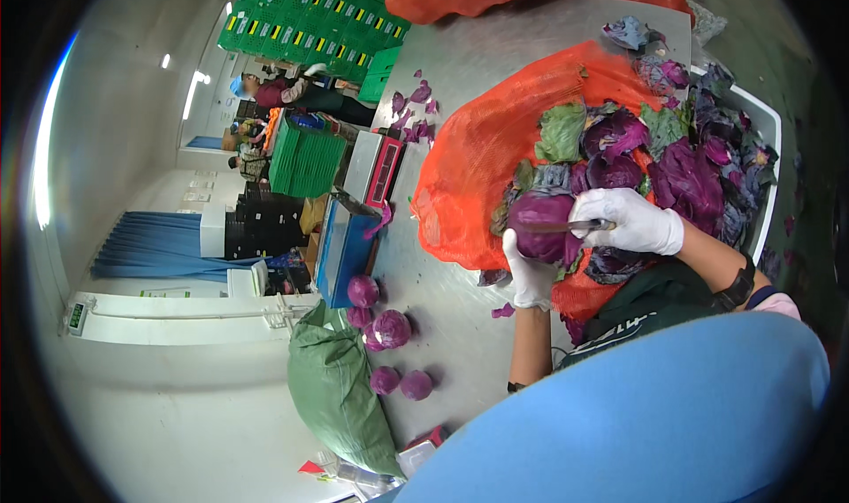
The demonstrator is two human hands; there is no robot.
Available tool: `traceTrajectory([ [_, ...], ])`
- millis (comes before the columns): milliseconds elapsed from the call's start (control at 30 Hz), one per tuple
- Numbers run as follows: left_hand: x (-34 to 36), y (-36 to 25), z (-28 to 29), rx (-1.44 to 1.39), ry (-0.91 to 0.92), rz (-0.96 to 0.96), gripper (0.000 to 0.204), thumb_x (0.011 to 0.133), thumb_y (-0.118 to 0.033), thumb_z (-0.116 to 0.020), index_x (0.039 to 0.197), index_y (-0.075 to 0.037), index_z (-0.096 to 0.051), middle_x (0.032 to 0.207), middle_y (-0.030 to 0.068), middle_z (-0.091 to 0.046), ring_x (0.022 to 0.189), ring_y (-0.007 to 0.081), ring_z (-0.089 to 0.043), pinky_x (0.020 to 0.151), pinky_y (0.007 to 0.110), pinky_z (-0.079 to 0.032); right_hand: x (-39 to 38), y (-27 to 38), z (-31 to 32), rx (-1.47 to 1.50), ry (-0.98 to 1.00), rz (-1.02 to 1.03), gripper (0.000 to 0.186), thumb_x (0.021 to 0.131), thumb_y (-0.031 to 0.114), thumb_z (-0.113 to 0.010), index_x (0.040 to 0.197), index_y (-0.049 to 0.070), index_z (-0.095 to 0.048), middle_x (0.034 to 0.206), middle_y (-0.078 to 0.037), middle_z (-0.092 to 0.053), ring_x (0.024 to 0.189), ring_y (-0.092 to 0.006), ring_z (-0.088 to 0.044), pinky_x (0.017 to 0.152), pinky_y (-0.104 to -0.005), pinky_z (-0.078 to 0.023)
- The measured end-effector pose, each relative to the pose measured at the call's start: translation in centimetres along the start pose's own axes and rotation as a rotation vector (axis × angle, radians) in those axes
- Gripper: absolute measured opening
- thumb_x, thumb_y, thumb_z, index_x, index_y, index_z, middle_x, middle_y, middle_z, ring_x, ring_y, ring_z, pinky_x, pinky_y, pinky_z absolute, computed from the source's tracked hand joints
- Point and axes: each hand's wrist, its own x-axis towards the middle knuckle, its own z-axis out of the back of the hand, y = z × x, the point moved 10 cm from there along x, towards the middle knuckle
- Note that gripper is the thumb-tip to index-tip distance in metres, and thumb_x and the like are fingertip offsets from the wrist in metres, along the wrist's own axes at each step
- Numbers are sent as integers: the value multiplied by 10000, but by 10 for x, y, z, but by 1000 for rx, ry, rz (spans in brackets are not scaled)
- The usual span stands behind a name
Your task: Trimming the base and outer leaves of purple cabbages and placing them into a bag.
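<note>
My right hand, in a white glove, is closed round the handle of a knife. The blade lies across a purple cabbage. My left hand, also gloved in white, grips this cabbage from its near side, thumb against it. Around and beyond the cabbage, loose purple and green outer leaves are heaped on an orange mesh sack. Part of the cabbage is hidden behind the blade and my right fingers.
A metal table carries several trimmed cabbages and a scale on the left. A white bin full of leaves stands at the right. A green sack lies near left. Beyond are green crates and a person.
</note>
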Motion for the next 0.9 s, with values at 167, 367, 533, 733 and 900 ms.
traceTrajectory([
  [167,-7,-21,4,566,-190,-233,883,837,-675,-581,1481,-141,-300,1455,107,-437,1277,310,-494,1058,468,-440,-54,-96,39,-93,107,-536,200,816,119,-765,943,14,-652,869,-51,-670,817,-145,-629,719,-305,-514],
  [367,-9,4,32,-96,-96,38,850,845,-683,-541,1474,-134,-380,1470,120,-439,1327,334,-454,1118,513,-376,-22,-57,21,96,-243,-291,498,802,225,-818,1223,31,-636,1057,-100,-666,913,-173,-664,746,-282,-543],
  [533,-7,16,30,159,112,38,845,866,-610,-577,1491,-81,-366,1471,138,-458,1348,321,-460,1148,505,-360,-13,-45,-4,-107,-205,-122,437,808,292,-802,1134,38,-659,921,-86,-609,758,-205,-649,667,-320,-527],
  [733,-6,-13,25,428,121,-198,821,847,-458,-698,1480,-53,-366,1413,102,-502,1296,257,-505,1120,434,-395,-26,-11,-29,-620,-74,62,263,796,165,-724,1026,64,-644,892,-68,-606,718,-250,-663,559,-367,-536],
  [900,-9,-12,6,456,253,-208,828,840,-440,-696,1475,-30,-356,1397,119,-506,1285,257,-515,1109,423,-408,-24,-24,-8,-295,-206,-72,260,781,165,-756,989,55,-646,907,-103,-639,741,-269,-674,617,-378,-539],
])
